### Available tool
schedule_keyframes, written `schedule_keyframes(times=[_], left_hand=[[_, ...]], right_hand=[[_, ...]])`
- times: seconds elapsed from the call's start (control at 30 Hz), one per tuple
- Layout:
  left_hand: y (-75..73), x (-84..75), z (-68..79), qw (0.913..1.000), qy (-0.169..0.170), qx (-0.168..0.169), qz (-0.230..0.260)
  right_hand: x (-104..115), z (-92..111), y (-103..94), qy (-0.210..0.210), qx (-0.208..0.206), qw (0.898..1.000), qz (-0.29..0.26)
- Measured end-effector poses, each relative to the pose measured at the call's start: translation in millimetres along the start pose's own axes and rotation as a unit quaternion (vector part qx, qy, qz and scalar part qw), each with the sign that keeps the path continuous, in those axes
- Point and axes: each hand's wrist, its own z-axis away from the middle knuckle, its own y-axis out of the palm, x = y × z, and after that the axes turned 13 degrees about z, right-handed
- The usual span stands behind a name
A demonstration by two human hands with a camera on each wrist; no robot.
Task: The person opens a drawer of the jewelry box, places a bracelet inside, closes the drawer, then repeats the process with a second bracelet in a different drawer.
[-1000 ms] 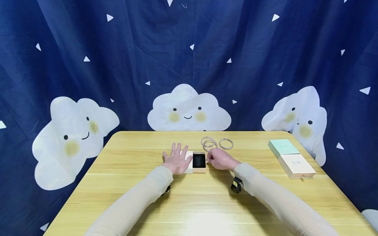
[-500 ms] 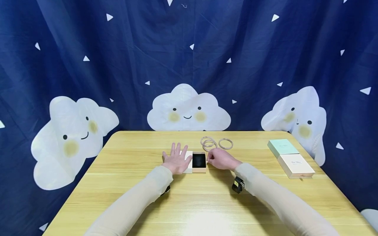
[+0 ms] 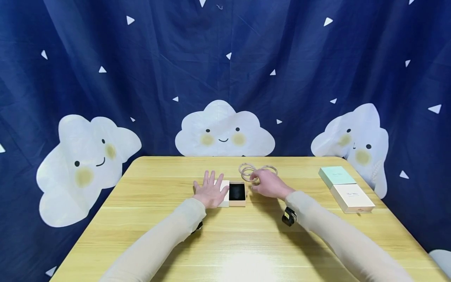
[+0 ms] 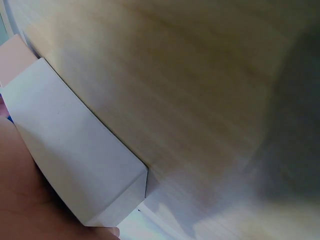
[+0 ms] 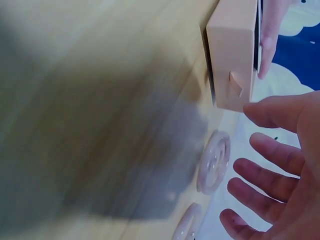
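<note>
Pink drawer (image 3: 237,203), black lining (image 3: 237,192)

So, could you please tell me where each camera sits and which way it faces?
Head: on the head, facing forward and down over the table to the curtain; both sleeves, the left hand and the right hand show.
Left wrist: on that wrist, facing the white cover; part of the left hand shows.
Right wrist: on that wrist, facing the peach drawer and rings; the right hand shows, and some left fingers at top.
Shared: head and right wrist both show the drawer, rings and both hands.
</note>
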Motion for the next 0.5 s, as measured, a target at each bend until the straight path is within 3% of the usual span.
schedule_keyframes(times=[0.5], left_hand=[[0.0,-0.2,0.1,1.0000,-0.003,0.001,0.003]], right_hand=[[-7.8,-22.2,3.1,0.003,0.033,0.998,0.059]])
